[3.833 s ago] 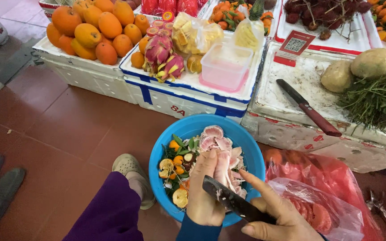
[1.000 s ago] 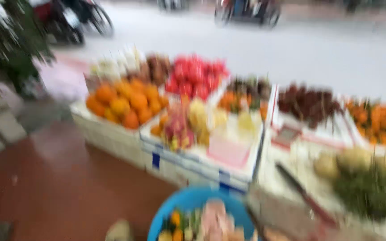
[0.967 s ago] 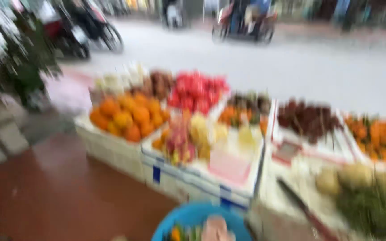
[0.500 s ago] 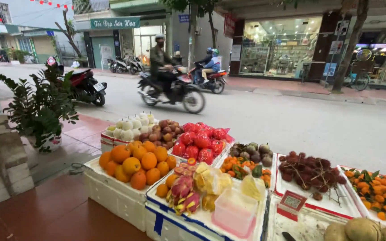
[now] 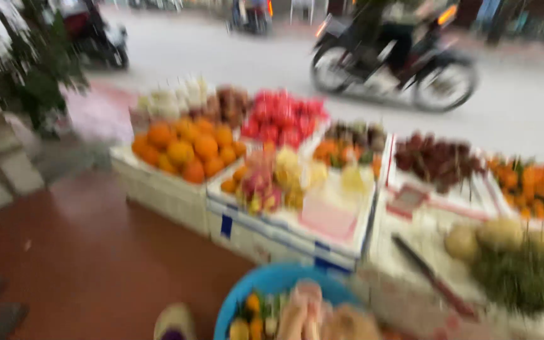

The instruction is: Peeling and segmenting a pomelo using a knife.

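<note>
Frankly, the hands do not show here, so I cannot tell whether the fingers are clenched, released or grasping anything; they lie below the bottom edge, if anywhere. Nearest that edge is the blue bowl [image 5: 247, 286], its rim cut off by the frame. It holds pale pieces [image 5: 303, 305] and small orange and yellow bits to their left. Just left of the bowl is a shoe [image 5: 174, 321] on the red floor [image 5: 96, 252]. Beyond and to the right, a knife [image 5: 432, 277] lies on a white box beside greens [image 5: 524, 277]. Farther out stand boxes of oranges [image 5: 187, 148] and other fruit, then the street with a motorbike [image 5: 398, 56]. Everything is smeared by motion. In my judgement, work over the bowl goes best with the gaze held steadily down on it and the knife kept in sight.
</note>
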